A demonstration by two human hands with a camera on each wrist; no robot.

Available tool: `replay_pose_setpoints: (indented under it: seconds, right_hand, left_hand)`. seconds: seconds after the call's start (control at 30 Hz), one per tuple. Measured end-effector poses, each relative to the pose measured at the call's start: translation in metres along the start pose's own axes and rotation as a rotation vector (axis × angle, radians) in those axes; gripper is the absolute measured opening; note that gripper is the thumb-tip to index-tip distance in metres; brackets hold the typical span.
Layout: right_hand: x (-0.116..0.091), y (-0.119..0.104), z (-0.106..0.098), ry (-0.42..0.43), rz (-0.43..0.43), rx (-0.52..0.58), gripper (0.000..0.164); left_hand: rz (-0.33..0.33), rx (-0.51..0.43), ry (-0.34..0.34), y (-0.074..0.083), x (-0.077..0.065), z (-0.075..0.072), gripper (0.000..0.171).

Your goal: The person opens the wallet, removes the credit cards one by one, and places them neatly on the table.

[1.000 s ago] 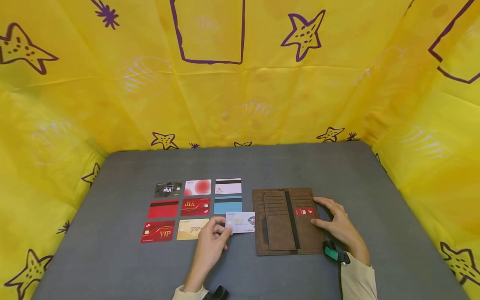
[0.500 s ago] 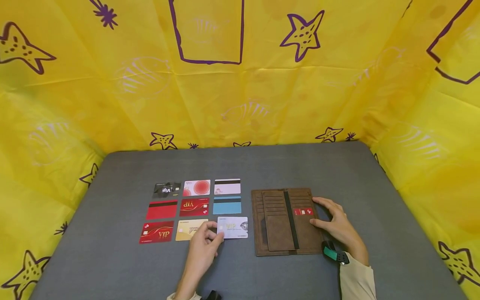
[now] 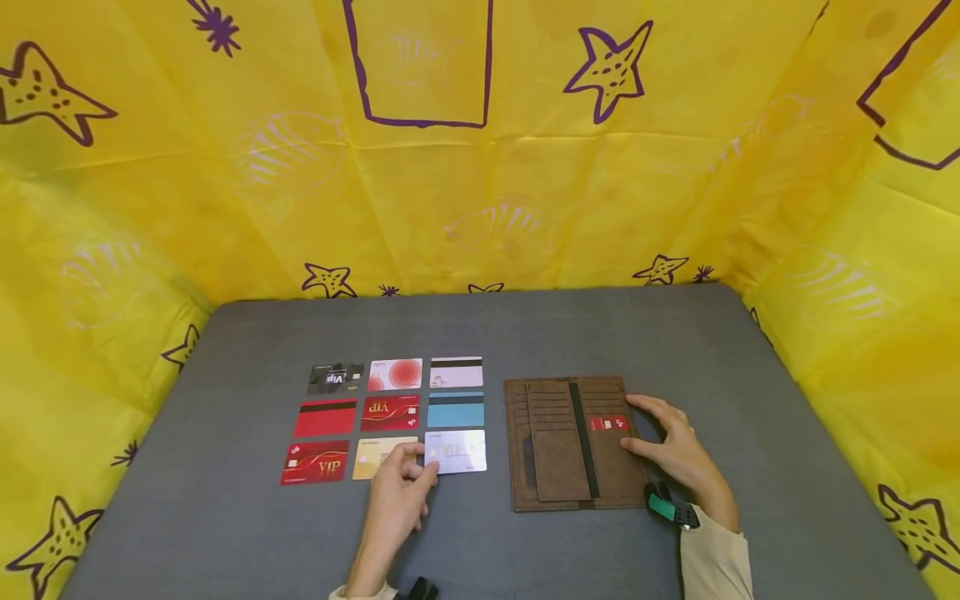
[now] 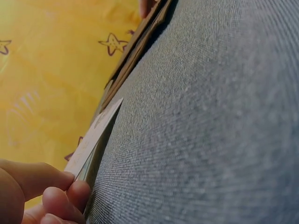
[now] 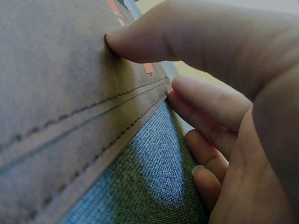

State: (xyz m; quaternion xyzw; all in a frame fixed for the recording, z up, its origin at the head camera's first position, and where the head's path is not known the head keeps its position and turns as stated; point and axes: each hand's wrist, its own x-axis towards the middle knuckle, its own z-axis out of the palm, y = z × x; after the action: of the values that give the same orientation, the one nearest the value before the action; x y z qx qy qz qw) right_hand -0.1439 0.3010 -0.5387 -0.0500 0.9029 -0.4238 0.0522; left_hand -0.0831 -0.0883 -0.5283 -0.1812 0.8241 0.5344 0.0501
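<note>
My left hand (image 3: 397, 492) pinches the left edge of a silver-white VIP card (image 3: 457, 454) between thumb and finger. In the left wrist view this card (image 4: 88, 140) is tilted up from the grey surface. A gold card (image 3: 371, 458) lies partly hidden behind the fingers. To the right, a brown wallet (image 3: 558, 467) lies unfolded, with a black band and card slots; a red card (image 3: 607, 422) shows in one slot. My right hand (image 3: 678, 450) rests at the wallet's right side. In the right wrist view its thumb (image 5: 140, 39) presses the leather and the fingers lie by the edge.
Several cards lie in rows left of the wallet: a black one (image 3: 335, 379), a white-and-pink one (image 3: 395, 374), a striped white one (image 3: 456, 377), a blue one (image 3: 455, 412) and red ones (image 3: 315, 462). A yellow patterned cloth (image 3: 480, 183) stands around the grey table (image 3: 570, 333).
My left hand has carried the silver-white VIP card leftward, away from the wallet, to the spot below the blue card and beside the gold one. The right hand has stayed on the wallet.
</note>
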Motion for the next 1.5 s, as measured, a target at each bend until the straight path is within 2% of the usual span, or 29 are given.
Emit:
replay_pose_setpoints:
  seconds: [0.77, 0.97, 1.2, 1.5]
  right_hand:
    - [-0.0003, -0.0019, -0.0003, -0.008, 0.007, 0.002, 0.067]
    - [-0.0001, -0.0015, -0.0003, -0.007, 0.009, 0.003, 0.067]
    - [-0.0014, -0.0015, -0.0008, -0.002, 0.004, 0.003, 0.067]
    - [-0.0005, -0.0024, -0.0005, -0.005, -0.001, 0.006, 0.067]
  left_hand:
    - [-0.014, -0.034, 0.009, -0.0025, 0.0013, -0.0013, 0.037]
    - [-0.001, -0.007, 0.026, -0.0033, 0.0025, 0.0013, 0.038]
    - [0.054, 0.059, 0.004, -0.0012, 0.0050, 0.0019, 0.043]
    - [0.044, 0.073, 0.012, -0.0001, 0.0034, 0.0019, 0.043]
